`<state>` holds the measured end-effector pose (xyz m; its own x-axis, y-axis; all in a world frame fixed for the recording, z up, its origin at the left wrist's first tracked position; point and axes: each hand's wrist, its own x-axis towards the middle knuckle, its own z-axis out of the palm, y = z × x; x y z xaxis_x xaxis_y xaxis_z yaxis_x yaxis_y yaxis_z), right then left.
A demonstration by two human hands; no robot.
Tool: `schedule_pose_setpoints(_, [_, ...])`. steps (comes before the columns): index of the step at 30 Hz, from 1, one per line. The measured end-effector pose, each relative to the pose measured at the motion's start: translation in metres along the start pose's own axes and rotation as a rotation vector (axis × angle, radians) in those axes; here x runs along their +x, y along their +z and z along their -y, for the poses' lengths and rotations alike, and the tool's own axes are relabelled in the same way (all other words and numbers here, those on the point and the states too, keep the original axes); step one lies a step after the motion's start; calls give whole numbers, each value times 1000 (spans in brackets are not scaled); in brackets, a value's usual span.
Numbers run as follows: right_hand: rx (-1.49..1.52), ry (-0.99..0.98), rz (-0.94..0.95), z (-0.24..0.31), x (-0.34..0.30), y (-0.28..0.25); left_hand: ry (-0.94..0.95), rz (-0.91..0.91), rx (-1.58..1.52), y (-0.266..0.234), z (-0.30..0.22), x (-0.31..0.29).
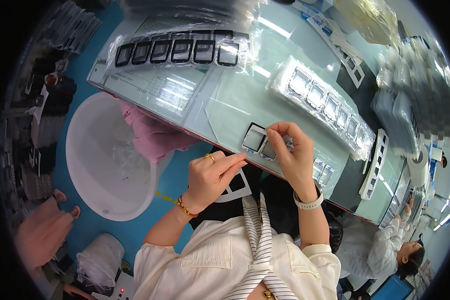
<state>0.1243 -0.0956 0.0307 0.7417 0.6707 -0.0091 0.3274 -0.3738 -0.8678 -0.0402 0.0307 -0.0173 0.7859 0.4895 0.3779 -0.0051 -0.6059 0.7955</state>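
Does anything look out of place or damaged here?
Nothing looks clearly spilled or broken. One oddity: the pink cloth, bunched beside the table, appears to overlap the white tub's rim; it looks untidy, though perhaps intended. The frame at the right hand shows no obvious damage.

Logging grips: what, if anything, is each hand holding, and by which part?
Right hand seemingly pinches the black-edged frame at its upper-right corner. Left hand: cannot be told.

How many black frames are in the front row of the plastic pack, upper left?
6: five black frames side by side from the left, the sixth at the right end. Others behind are partly hidden.
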Motion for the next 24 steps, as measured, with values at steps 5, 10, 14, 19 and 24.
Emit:
schedule_pose_setpoints(5, [-21, -12, -7, 0, 0, 1, 9, 0, 13, 1, 1, -1])
schedule_pose_setpoints(10, [-22, -7, -9, 0, -1, 1, 36, 23, 94, 1, 2, -3])
schedule_pose_setpoints(14, [-5, 5, -13, 0, -1, 1, 64, 34, 134, 1, 2, -1])
schedule_pose_setpoints(19, [-13, -12, -19, 0, -1, 1, 36, 56, 147, 1, 1, 0])
schedule_pose_setpoints(24, [-18, -27, -25, -1, -1, 1, 24, 65, 134, 0, 0, 2])
